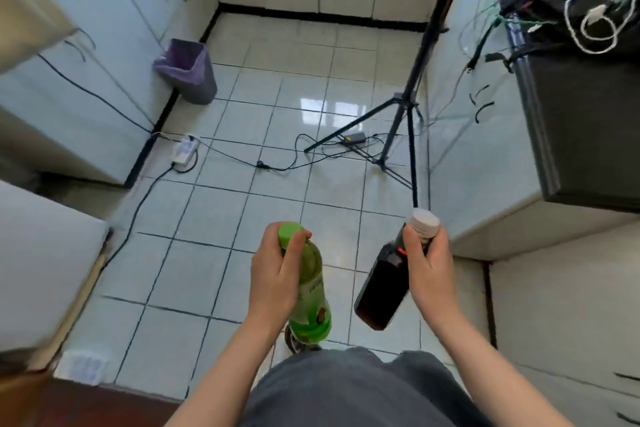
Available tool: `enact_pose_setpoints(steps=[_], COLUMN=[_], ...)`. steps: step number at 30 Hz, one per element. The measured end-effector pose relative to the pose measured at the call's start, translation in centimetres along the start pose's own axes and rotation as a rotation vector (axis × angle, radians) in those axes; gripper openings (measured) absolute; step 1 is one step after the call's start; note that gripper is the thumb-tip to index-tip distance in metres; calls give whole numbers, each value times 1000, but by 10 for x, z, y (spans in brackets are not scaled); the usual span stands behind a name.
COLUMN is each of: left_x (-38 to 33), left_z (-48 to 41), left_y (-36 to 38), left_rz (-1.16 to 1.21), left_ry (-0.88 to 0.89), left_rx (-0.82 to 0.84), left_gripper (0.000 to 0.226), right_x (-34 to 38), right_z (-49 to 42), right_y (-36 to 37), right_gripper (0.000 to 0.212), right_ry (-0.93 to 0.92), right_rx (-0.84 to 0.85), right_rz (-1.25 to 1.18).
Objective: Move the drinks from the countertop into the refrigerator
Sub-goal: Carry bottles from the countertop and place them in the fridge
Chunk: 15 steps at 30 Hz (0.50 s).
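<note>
My left hand [275, 277] grips a green drink bottle [310, 288] with a green cap near its top; the bottle hangs upright over the tiled floor. My right hand [429, 263] holds a dark brown drink bottle [381, 291] with a white cap by its neck, tilted with its base toward the left. Both bottles are carried in front of my body, above the floor. A white appliance body [45, 253], possibly the refrigerator, stands at the left edge; its door is not seen open.
A black tripod [398, 114] stands on the tiled floor ahead right, with cables and a power strip [185, 149] running across the floor. A grey bin with a purple liner [188, 69] sits by the left cabinets. The dark countertop [588, 107] at right carries tangled cables.
</note>
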<state>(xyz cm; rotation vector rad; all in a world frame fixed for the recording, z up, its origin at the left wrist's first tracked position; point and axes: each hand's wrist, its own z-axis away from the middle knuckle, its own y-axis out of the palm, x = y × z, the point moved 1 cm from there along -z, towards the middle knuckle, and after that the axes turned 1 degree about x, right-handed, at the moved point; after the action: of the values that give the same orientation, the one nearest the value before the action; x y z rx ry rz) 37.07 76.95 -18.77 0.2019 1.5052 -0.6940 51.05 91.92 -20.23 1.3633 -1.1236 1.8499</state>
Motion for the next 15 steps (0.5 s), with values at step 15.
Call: enact_pose_setpoints(steps=[15], left_x=[94], left_z=[-29], left_y=[-266], left_rz=[146], left_ry=[-287], left_rx=[-852], left_gripper=[23], right_x=[103], right_z=[-17], right_y=[336], right_gripper=[8], right_ry=[-218], right_rx=[666], right_rz=[118])
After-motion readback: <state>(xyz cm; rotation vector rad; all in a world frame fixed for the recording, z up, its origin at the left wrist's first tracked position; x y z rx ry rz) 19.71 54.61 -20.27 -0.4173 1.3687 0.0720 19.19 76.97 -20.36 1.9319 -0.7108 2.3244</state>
